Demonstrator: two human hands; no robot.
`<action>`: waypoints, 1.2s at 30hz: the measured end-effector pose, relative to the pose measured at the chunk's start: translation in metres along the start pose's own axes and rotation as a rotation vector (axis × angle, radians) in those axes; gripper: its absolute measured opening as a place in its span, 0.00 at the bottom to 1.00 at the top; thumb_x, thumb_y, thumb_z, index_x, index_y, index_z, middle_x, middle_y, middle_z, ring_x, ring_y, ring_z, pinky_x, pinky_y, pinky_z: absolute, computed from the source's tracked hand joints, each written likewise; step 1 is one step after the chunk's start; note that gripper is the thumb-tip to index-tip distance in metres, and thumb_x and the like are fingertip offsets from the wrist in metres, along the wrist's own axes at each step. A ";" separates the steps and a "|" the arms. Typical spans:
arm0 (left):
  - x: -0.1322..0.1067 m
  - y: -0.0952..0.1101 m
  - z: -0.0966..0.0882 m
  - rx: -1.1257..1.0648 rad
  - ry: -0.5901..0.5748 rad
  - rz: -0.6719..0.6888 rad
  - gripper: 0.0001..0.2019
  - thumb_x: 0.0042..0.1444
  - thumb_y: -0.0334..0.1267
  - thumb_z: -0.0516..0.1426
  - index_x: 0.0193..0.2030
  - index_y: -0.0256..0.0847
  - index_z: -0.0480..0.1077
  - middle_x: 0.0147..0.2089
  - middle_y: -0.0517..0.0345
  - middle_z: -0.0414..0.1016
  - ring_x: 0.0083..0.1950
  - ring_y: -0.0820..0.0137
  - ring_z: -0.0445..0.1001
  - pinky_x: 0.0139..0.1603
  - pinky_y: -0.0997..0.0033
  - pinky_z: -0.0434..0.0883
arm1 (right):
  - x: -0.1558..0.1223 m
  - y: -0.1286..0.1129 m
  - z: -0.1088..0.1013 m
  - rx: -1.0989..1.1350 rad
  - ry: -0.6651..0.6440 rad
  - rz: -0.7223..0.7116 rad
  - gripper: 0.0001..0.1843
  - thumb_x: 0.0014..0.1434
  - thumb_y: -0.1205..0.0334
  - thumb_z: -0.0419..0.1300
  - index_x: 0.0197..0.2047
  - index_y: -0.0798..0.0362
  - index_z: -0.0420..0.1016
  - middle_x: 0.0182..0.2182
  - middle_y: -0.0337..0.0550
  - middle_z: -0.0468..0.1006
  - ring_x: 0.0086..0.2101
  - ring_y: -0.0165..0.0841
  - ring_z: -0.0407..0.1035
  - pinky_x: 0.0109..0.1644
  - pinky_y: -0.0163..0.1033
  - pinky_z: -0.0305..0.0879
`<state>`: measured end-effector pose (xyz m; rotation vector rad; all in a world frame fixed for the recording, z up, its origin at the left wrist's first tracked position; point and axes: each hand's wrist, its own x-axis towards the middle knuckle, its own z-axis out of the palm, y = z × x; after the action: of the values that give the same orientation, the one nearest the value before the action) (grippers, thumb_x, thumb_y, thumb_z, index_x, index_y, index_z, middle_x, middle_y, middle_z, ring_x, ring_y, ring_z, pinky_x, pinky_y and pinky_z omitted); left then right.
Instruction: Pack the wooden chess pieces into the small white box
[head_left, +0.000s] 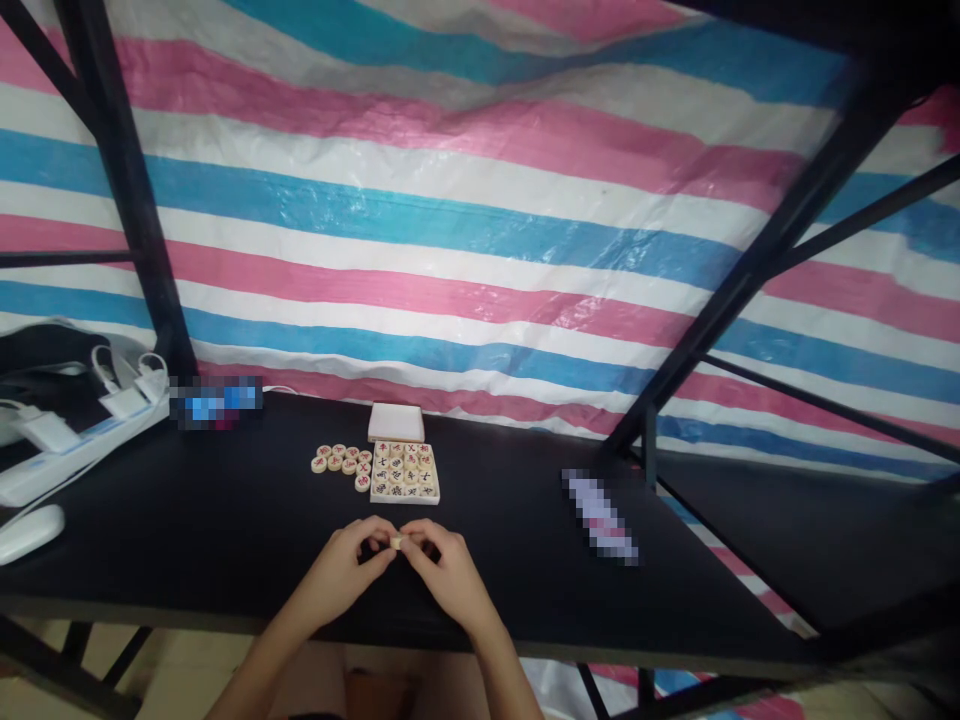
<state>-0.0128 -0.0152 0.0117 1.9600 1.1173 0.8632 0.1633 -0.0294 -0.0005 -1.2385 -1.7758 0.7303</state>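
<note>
Between the fingertips of my left hand (351,565) and my right hand (448,572) is a small pale Chinese chess piece (397,543). Both hands are closed in a pinch on it, just above the black tabletop near its front. Beyond them lies a white box (405,499) filled with rows of round Chinese chess pieces, some with red and some with dark characters. Its white lid (396,422) lies right behind it. Left of the box, several loose chess pieces (335,463) with red characters are grouped on the table. The face of the held piece is hidden.
The black table (495,520) is framed by dark metal posts (697,320), with a striped plastic sheet (450,220) behind. At left are a white power strip (90,440) with plugs and a white rounded object (31,533). Blurred items lie at the back left and right.
</note>
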 end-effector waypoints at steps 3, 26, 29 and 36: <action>0.000 0.001 -0.002 -0.046 0.014 -0.005 0.11 0.57 0.42 0.53 0.40 0.42 0.74 0.35 0.59 0.77 0.34 0.70 0.71 0.32 0.75 0.63 | 0.000 0.002 0.001 0.036 -0.012 0.007 0.07 0.57 0.63 0.58 0.40 0.50 0.73 0.32 0.38 0.79 0.32 0.30 0.71 0.35 0.33 0.63; 0.003 -0.008 0.004 0.002 0.040 -0.053 0.11 0.52 0.41 0.56 0.41 0.42 0.75 0.37 0.57 0.78 0.32 0.70 0.69 0.31 0.73 0.64 | 0.000 0.000 0.001 -0.028 0.005 -0.036 0.04 0.52 0.67 0.60 0.32 0.51 0.68 0.33 0.37 0.74 0.33 0.30 0.67 0.34 0.32 0.60; 0.002 -0.009 0.005 0.022 0.084 -0.053 0.11 0.52 0.39 0.56 0.41 0.42 0.74 0.37 0.58 0.78 0.32 0.70 0.69 0.31 0.73 0.64 | -0.001 -0.002 0.000 -0.036 -0.025 -0.027 0.02 0.55 0.64 0.58 0.31 0.51 0.68 0.28 0.35 0.72 0.30 0.29 0.67 0.35 0.32 0.60; 0.001 -0.008 0.004 0.002 0.058 0.036 0.08 0.54 0.37 0.56 0.39 0.43 0.75 0.36 0.59 0.77 0.32 0.71 0.69 0.30 0.75 0.64 | 0.000 -0.003 0.001 0.030 -0.016 0.035 0.04 0.59 0.60 0.56 0.32 0.51 0.66 0.27 0.35 0.73 0.28 0.28 0.68 0.32 0.31 0.60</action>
<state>-0.0126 -0.0121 0.0036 1.9736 1.1191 0.9436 0.1608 -0.0308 0.0012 -1.2501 -1.7538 0.7854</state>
